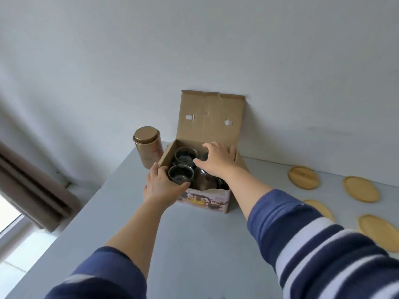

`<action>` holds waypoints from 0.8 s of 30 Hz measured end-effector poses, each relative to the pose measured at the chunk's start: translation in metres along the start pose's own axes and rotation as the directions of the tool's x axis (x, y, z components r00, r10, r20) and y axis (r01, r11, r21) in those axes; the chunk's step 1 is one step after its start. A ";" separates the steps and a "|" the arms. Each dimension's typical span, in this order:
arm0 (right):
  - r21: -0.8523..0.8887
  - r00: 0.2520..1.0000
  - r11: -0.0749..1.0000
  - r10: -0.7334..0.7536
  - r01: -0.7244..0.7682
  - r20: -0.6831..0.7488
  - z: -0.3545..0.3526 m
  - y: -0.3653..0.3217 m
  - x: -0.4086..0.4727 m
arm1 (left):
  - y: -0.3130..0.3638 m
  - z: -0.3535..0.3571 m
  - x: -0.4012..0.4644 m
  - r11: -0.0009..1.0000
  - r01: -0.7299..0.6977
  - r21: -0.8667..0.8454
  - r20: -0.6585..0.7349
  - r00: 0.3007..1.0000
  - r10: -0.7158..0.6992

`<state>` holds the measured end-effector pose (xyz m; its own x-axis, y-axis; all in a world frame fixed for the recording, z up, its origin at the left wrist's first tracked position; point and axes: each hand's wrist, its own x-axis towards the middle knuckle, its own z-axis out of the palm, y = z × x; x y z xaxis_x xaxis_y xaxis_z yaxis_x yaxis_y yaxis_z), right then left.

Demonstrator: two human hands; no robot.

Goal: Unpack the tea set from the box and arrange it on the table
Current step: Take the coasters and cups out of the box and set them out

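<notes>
An open cardboard box (210, 200) stands on the grey table (194, 244) against the wall, its lid flap upright. Inside are two dark glass cups, one nearer (180, 174) and one behind it (185, 155), and beside them a glass teapot (204, 180), partly hidden. My left hand (160, 184) rests on the box's front left corner, thumb along the front rim and fingers on the left wall. My right hand (217, 160) hovers over the right half of the box with fingers spread above the teapot, holding nothing.
A gold tea tin (148, 146) stands just left of the box. Several round wooden coasters lie on the table to the right, such as one (303, 176) and another (360, 188). A curtain (32, 190) and window lie beyond the table's left edge.
</notes>
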<state>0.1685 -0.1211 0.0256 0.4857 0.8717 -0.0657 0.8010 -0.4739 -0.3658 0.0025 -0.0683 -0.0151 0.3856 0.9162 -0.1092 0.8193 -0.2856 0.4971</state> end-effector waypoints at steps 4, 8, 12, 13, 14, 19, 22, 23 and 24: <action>-0.174 0.985 0.980 0.123 -0.101 0.120 0.010 -0.025 0.029 | 0.006 0.001 0.009 0.999 0.032 0.042 0.043 0.998 -0.034; -0.281 0.938 0.940 0.260 -0.192 0.229 0.018 -0.042 0.044 | 0.014 0.007 0.013 0.994 0.108 0.020 0.049 0.993 -0.109; -0.285 0.917 0.921 0.333 -0.267 0.219 0.024 -0.052 0.052 | 0.018 0.015 0.016 0.988 0.154 0.003 0.005 0.988 -0.154; -0.286 0.921 0.918 0.336 -0.273 0.199 0.025 -0.052 0.053 | 0.018 0.017 0.016 0.988 0.156 -0.005 -0.008 0.988 -0.156; -0.282 0.927 0.919 0.333 -0.277 0.172 0.027 -0.051 0.053 | 0.018 0.018 0.017 0.988 0.156 -0.008 -0.016 0.988 -0.156; -0.205 0.964 0.945 0.264 -0.254 0.025 0.029 -0.046 0.044 | 0.017 0.016 0.013 0.992 0.125 -0.007 -0.023 0.992 -0.125; -0.119 0.970 0.963 0.239 -0.243 -0.052 0.018 -0.042 0.036 | 0.016 0.012 0.010 0.993 0.114 -0.035 -0.013 0.993 -0.115; -0.075 0.970 0.968 0.233 -0.238 -0.068 0.012 -0.040 0.034 | 0.017 0.009 0.009 0.992 0.116 -0.050 -0.004 0.993 -0.116; -0.016 0.971 0.973 0.228 -0.230 -0.078 0.005 -0.037 0.031 | 0.017 0.006 0.008 0.991 0.118 -0.062 0.002 0.993 -0.118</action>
<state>0.1524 -0.0756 0.0329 0.6811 0.7284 -0.0746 0.6737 -0.6633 -0.3258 0.0224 -0.0673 -0.0122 0.2869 0.9429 -0.1693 0.8311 -0.1571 0.5335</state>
